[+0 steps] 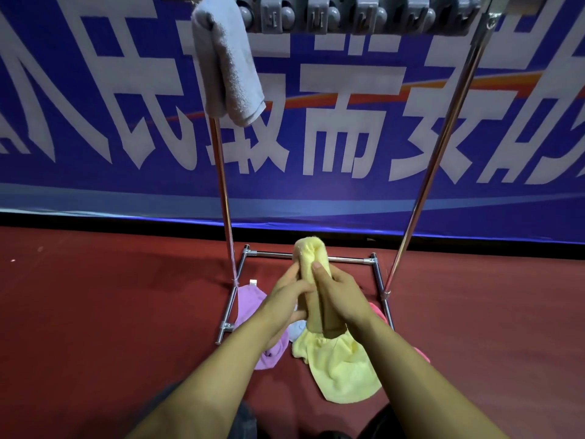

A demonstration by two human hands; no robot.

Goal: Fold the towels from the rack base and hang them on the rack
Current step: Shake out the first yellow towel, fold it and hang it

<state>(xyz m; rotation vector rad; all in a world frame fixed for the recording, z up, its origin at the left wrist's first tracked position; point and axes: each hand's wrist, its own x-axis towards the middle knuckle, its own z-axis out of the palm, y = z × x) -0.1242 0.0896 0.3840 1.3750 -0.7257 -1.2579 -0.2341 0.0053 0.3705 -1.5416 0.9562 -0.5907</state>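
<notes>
Nearest to us, our two forearms reach forward and the left hand (289, 291) and the right hand (340, 296) meet, both gripping the folded yellow towel (311, 258), which stands up between them over the rack base (378, 277). To fold well, we should keep the edges even, pinch the fold firmly, then lift the towel to the top bar beside the grey towel (226, 58). The purple towel (248, 301) lies on the base.
</notes>
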